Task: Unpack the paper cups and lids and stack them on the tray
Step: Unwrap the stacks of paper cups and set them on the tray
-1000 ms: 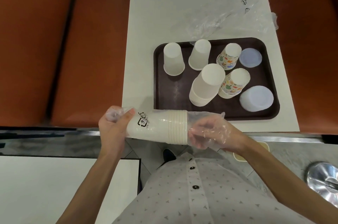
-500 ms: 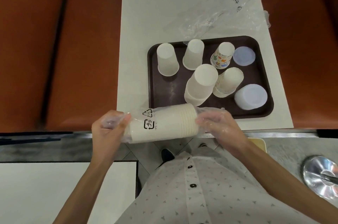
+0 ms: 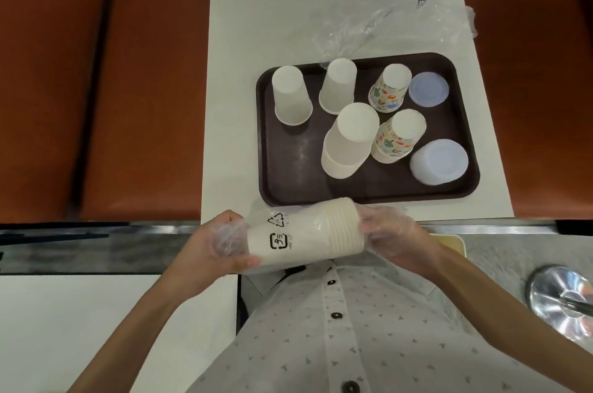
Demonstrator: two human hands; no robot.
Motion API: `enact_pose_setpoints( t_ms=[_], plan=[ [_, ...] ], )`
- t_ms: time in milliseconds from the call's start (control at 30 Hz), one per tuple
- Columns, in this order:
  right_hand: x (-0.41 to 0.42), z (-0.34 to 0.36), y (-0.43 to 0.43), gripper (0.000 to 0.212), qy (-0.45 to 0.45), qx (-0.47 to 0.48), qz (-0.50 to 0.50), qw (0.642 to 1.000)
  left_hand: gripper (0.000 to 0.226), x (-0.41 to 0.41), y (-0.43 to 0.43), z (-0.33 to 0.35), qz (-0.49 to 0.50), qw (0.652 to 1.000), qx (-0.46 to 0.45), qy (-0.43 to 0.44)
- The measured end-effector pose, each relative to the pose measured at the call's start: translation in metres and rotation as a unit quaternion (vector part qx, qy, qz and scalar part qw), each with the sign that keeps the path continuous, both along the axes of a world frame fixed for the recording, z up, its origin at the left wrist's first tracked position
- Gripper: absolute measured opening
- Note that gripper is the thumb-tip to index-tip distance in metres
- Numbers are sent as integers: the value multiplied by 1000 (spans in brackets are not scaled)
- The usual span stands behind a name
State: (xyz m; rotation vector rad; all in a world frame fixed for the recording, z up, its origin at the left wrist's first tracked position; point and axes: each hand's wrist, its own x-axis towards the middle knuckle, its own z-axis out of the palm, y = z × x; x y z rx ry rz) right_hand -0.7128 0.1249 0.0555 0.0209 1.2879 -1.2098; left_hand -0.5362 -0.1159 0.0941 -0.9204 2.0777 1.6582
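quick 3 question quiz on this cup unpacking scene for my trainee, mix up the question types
1. True or false: the wrapped cup stack lies on the tray.
2. How many patterned cup stacks stand on the tray? A one, B two, C four.
3. Which hand grips the rim end of the wrapped cup stack?

Key:
1. False, it is held on its side, off the tray, at its near edge.
2. B.
3. The right hand.
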Motion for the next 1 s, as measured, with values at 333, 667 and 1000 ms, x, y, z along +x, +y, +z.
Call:
enact_pose_setpoints(
  t_ms=[333, 667, 1000],
  plan=[
    [3, 14, 19, 18, 63, -72, -52, 994, 28, -2, 12, 10, 57, 991, 32, 113],
    [5, 14, 18, 45, 144, -78, -97, 982, 20, 8, -6, 3, -40, 996, 73, 36],
    [-7, 15, 19, 28, 178, -56, -87, 978, 102, 1, 35, 10, -315, 900, -296, -46]
  ],
)
